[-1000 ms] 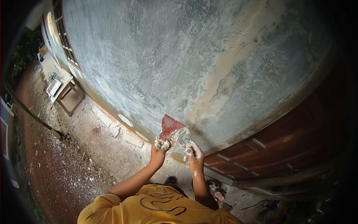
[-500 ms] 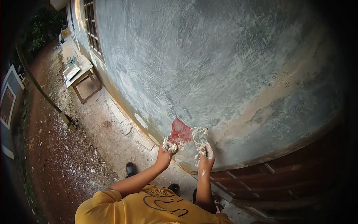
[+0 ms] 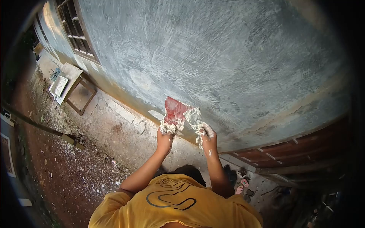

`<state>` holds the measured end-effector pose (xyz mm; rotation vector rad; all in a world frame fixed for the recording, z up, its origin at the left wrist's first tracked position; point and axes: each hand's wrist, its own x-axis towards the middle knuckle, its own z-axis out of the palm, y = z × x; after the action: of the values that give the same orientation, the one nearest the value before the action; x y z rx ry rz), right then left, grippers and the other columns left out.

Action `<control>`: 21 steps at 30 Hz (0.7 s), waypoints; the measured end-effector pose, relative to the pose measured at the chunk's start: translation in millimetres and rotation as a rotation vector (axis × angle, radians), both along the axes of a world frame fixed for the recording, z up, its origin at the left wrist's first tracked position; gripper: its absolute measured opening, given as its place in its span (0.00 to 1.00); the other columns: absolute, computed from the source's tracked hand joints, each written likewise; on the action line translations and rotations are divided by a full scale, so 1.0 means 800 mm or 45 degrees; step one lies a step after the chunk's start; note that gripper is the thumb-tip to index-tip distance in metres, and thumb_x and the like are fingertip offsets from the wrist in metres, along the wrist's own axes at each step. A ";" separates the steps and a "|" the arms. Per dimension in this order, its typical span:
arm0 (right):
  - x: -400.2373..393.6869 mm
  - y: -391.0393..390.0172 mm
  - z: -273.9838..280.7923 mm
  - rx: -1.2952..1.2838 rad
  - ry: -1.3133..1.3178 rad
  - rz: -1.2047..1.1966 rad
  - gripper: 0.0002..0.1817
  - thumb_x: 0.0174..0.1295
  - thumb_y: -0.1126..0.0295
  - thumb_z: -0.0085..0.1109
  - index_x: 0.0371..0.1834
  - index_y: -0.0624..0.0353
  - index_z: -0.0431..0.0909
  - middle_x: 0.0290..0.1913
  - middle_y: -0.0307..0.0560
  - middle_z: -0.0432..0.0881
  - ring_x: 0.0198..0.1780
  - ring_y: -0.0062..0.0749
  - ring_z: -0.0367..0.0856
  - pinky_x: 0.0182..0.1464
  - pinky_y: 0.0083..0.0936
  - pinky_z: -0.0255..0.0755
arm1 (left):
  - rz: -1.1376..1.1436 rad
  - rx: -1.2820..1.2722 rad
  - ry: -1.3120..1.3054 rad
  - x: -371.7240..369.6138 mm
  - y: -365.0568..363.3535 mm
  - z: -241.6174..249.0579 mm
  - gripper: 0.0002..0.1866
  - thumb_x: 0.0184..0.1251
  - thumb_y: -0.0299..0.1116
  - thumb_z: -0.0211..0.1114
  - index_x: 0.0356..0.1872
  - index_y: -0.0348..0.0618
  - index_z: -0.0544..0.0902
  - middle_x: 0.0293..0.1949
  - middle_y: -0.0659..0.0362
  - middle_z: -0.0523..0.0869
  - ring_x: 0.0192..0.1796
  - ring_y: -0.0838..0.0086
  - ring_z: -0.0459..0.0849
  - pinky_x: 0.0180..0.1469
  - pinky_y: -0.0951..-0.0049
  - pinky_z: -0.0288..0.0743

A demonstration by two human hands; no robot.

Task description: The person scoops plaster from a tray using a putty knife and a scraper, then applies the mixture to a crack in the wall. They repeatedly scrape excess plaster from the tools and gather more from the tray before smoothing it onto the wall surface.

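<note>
My left hand (image 3: 167, 129), smeared with white paste, is closed round the lower end of a red scraper (image 3: 175, 110) whose wide blade points up. In my right hand (image 3: 207, 133), also coated in paste, is a smaller grey scraper (image 3: 194, 117) covered with white paste. The grey blade touches or overlaps the right edge of the red one. Both tools are held in front of the grey-blue wall (image 3: 190, 49), which has rough, streaky patches.
A wooden table (image 3: 72, 88) by the wall at the left carries a pale tray (image 3: 59, 86). A slanting pole (image 3: 42, 127) crosses the lower left. A barred window (image 3: 76, 28) is at the upper left. Pink sandals (image 3: 242, 186) lie on the ground at the lower right.
The view has turned, so the table appears further left. Both hands and scrapers sit slightly higher in view, and the grey blade has tilted left against the red one.
</note>
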<state>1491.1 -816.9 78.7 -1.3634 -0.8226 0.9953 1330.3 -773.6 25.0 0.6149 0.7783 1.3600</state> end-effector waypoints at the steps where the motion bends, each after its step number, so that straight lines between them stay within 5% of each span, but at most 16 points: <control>1: -0.010 -0.005 -0.015 -0.053 -0.008 0.077 0.15 0.60 0.75 0.54 0.50 0.68 0.75 0.32 0.37 0.77 0.24 0.15 0.68 0.26 0.16 0.64 | 0.008 -0.019 -0.016 -0.011 0.005 -0.015 0.19 0.62 0.15 0.51 0.54 0.37 0.73 0.48 0.57 0.79 0.48 0.70 0.80 0.54 0.64 0.76; 7: -0.064 0.029 -0.032 -0.168 -0.090 0.150 0.17 0.61 0.76 0.53 0.53 0.70 0.73 0.36 0.42 0.79 0.27 0.17 0.72 0.27 0.16 0.66 | 0.074 0.025 0.024 -0.052 0.016 -0.003 0.21 0.56 0.12 0.44 0.52 0.34 0.72 0.47 0.56 0.79 0.46 0.72 0.80 0.53 0.72 0.74; 8: -0.071 0.041 -0.028 -0.203 -0.017 0.133 0.17 0.61 0.76 0.53 0.53 0.70 0.73 0.36 0.41 0.79 0.28 0.17 0.72 0.27 0.16 0.66 | 0.033 -0.182 0.148 -0.064 0.012 0.011 0.22 0.55 0.11 0.43 0.52 0.33 0.71 0.48 0.55 0.79 0.48 0.69 0.79 0.55 0.69 0.74; 16: -0.124 0.100 -0.050 -0.288 -0.040 0.345 0.16 0.59 0.76 0.54 0.51 0.69 0.75 0.36 0.39 0.79 0.34 0.18 0.73 0.37 0.17 0.68 | 0.286 -0.193 0.082 -0.131 0.084 -0.052 0.21 0.60 0.12 0.46 0.55 0.35 0.70 0.51 0.55 0.78 0.51 0.65 0.79 0.57 0.59 0.75; 21: -0.155 0.186 -0.071 -0.088 -0.155 0.496 0.16 0.59 0.74 0.56 0.50 0.70 0.75 0.40 0.44 0.80 0.39 0.22 0.75 0.42 0.20 0.70 | 0.478 -0.106 0.156 -0.145 0.119 -0.076 0.21 0.60 0.12 0.47 0.56 0.35 0.70 0.51 0.54 0.78 0.52 0.66 0.79 0.56 0.62 0.75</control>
<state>1367.1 -668.5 22.1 -1.3603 -1.1858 1.2572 1214.5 -678.7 -35.7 0.5054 1.0832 1.6314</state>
